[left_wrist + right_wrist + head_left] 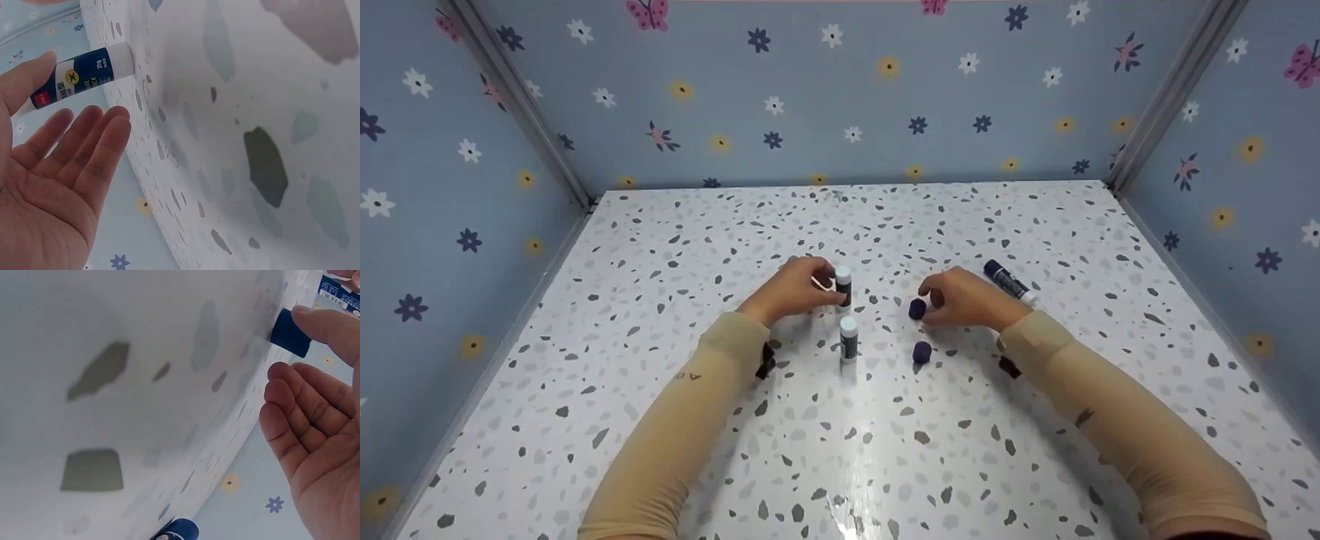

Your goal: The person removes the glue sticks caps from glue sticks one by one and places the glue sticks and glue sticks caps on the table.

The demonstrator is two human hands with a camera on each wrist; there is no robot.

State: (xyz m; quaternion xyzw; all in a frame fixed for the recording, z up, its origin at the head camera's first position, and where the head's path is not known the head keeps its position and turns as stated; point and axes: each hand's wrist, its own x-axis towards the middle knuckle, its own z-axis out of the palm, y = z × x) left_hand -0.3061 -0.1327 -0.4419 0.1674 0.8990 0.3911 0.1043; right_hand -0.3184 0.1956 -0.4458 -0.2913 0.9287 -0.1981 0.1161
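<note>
Glue stick, probably light, best pinched mid-barrel, is standing three o'clock from left hand, it and right hand curving half-open, ungripping.

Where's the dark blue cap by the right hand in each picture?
Head: the dark blue cap is right of centre, above the other loose cap.
Left wrist: it isn't in this picture.
Right wrist: upper right, at the tip of the right thumb.
Shared landmark: the speckled tabletop.

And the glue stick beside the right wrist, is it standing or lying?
Lying: in the head view, the glue stick has its long side along the table, dark cap on.
</note>
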